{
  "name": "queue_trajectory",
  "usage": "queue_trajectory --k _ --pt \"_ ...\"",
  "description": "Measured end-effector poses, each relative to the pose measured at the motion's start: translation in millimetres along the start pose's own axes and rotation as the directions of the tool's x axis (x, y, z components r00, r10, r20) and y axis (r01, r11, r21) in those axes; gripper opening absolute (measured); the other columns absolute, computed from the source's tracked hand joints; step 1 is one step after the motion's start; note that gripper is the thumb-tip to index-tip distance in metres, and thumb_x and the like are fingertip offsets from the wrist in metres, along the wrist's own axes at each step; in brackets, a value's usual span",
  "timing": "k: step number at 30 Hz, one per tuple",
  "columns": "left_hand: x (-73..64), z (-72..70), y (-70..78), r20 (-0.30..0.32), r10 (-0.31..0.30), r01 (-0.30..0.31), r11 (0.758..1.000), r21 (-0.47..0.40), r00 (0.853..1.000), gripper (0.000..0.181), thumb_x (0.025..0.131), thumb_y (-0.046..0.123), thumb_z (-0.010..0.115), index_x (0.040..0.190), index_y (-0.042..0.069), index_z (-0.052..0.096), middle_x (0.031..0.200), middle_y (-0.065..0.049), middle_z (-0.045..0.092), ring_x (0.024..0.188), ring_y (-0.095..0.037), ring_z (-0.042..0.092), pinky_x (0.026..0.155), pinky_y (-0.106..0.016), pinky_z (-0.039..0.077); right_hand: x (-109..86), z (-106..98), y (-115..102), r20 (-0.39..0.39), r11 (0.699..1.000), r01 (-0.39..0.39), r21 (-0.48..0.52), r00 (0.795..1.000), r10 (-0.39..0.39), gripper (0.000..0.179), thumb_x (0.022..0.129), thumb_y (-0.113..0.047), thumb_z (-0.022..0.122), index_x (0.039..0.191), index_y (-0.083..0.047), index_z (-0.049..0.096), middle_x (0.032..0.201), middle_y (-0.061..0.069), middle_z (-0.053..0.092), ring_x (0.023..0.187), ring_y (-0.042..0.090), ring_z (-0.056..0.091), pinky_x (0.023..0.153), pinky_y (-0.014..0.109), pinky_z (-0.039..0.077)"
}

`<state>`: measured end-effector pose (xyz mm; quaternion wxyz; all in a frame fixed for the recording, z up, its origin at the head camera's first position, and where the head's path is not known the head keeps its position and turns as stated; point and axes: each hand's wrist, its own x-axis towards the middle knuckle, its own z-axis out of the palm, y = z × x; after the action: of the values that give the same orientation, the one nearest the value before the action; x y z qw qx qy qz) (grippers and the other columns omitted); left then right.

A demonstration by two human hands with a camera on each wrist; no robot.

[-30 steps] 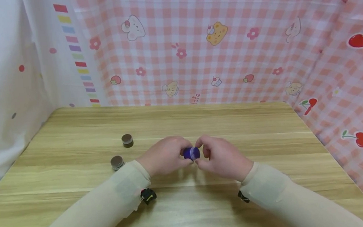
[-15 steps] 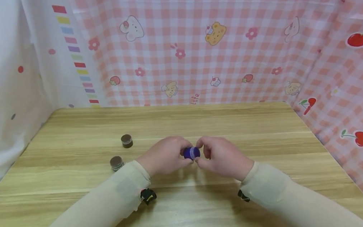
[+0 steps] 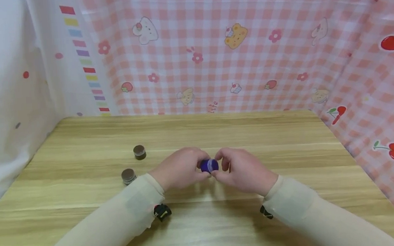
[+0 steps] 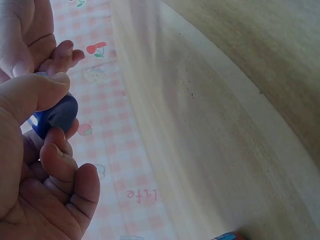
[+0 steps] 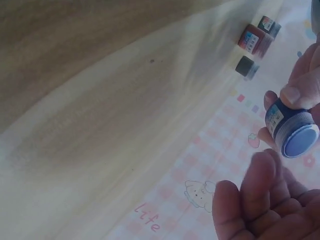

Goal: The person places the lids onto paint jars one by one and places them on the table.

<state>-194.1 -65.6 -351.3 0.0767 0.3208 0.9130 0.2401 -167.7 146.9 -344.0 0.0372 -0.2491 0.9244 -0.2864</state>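
Observation:
In the head view, my left hand holds a small blue paint jar on its side above the table, capped end toward the right. The left wrist view shows thumb and fingers pinching the jar's dark body. A label shows on the jar in the right wrist view, along with a ribbed collar and its paler lid. My right hand is close beside the lid, fingers loosely bent around that end. From the right wrist, those fingers appear apart from the lid.
Two brown-topped jars stand on the wooden table to the left, one farther back and one by the left sleeve. The right wrist view shows a red labelled jar between two dark ones. Pink checked cloth hangs behind.
The jar stays in the left hand at nearly the same place. The right fingertips stand slightly farther from the lid than before.

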Motion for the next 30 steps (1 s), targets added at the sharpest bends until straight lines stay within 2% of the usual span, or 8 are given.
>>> queue_trajectory --k 4,8,11,15,18,20,25,30 --pt "0.4 0.2 0.4 0.0 -0.001 0.001 1.0 -0.01 1.0 0.015 0.096 0.03 0.077 0.102 0.016 0.074 0.088 0.004 0.066 0.082 -0.015 0.058 0.077 -0.031 0.049 0.1 -0.8 0.3 -0.011 0.999 0.031 -0.015 0.999 -0.031 0.021 0.09 -0.017 0.08 0.108 -0.011 0.069 0.089 -0.001 0.066 0.063 0.009 0.053 0.058 0.025 0.047" --pt "-0.3 -0.2 0.5 -0.004 -0.004 0.004 1.0 -0.008 1.0 0.015 0.096 0.031 0.077 0.099 0.017 0.074 0.086 0.003 0.065 0.079 -0.014 0.056 0.074 -0.03 0.047 1.7 0.6 -0.1 0.007 1.0 0.006 0.023 1.0 -0.006 0.009 0.094 -0.021 0.076 0.096 -0.015 0.071 0.083 -0.003 0.065 0.061 0.009 0.053 0.055 0.026 0.046" --pt "-0.9 -0.9 0.6 -0.004 0.002 -0.002 1.0 -0.011 1.0 0.015 0.097 0.031 0.077 0.101 0.016 0.075 0.086 0.003 0.065 0.08 -0.014 0.057 0.075 -0.031 0.048 1.7 1.2 0.0 0.012 1.0 -0.006 0.019 1.0 0.006 0.017 0.094 -0.023 0.077 0.106 -0.012 0.071 0.09 -0.001 0.07 0.063 0.008 0.055 0.056 0.026 0.048" --pt "-1.4 -1.1 0.4 -0.002 0.006 -0.006 1.0 -0.016 1.0 0.016 0.097 0.031 0.076 0.103 0.016 0.075 0.088 0.005 0.066 0.082 -0.015 0.058 0.078 -0.031 0.049 1.2 1.5 -0.1 0.005 0.999 0.047 0.018 0.999 -0.047 0.025 0.092 -0.017 0.08 0.115 -0.011 0.069 0.098 -0.001 0.073 0.065 0.007 0.058 0.059 0.025 0.051" --pt "-1.1 -0.6 -0.1 -0.004 0.0 0.0 1.0 -0.015 1.0 0.016 0.098 0.032 0.076 0.103 0.017 0.075 0.089 0.005 0.066 0.082 -0.015 0.058 0.077 -0.031 0.049 2.1 2.4 -0.7 0.007 0.997 0.068 0.032 0.998 -0.068 0.017 0.094 -0.015 0.078 0.109 -0.012 0.07 0.093 -0.004 0.071 0.065 0.007 0.057 0.058 0.024 0.051" --pt "-0.7 -0.2 -0.5 -0.004 -0.007 0.006 1.0 -0.015 1.0 0.016 0.098 0.032 0.075 0.103 0.017 0.075 0.088 0.005 0.066 0.082 -0.015 0.058 0.076 -0.031 0.049 2.3 2.5 -2.0 0.011 0.998 0.051 0.029 0.999 -0.051 0.015 0.095 -0.017 0.077 0.108 -0.011 0.071 0.091 -0.003 0.07 0.064 0.007 0.056 0.057 0.024 0.05" --pt "-1.3 -0.7 -0.6 0.0 -0.02 0.02 1.0 -0.015 1.0 0.018 0.098 0.033 0.076 0.105 0.016 0.076 0.09 0.005 0.066 0.083 -0.015 0.059 0.077 -0.031 0.05 2.3 2.9 -2.5 0.014 0.999 0.021 0.036 1.0 -0.021 0.021 0.095 -0.018 0.077 0.112 -0.009 0.07 0.095 -0.001 0.072 0.067 0.008 0.058 0.059 0.024 0.051" --pt "-1.4 -0.8 -1.0 0.007 -0.036 0.037 0.999 -0.016 0.999 0.017 0.098 0.033 0.075 0.104 0.017 0.075 0.091 0.005 0.066 0.084 -0.015 0.06 0.078 -0.03 0.051 2.8 3.1 -3.0 0.005 0.999 0.044 0.021 0.999 -0.044 0.02 0.095 -0.016 0.078 0.112 -0.01 0.071 0.096 -0.002 0.073 0.071 0.009 0.06 0.062 0.024 0.052"
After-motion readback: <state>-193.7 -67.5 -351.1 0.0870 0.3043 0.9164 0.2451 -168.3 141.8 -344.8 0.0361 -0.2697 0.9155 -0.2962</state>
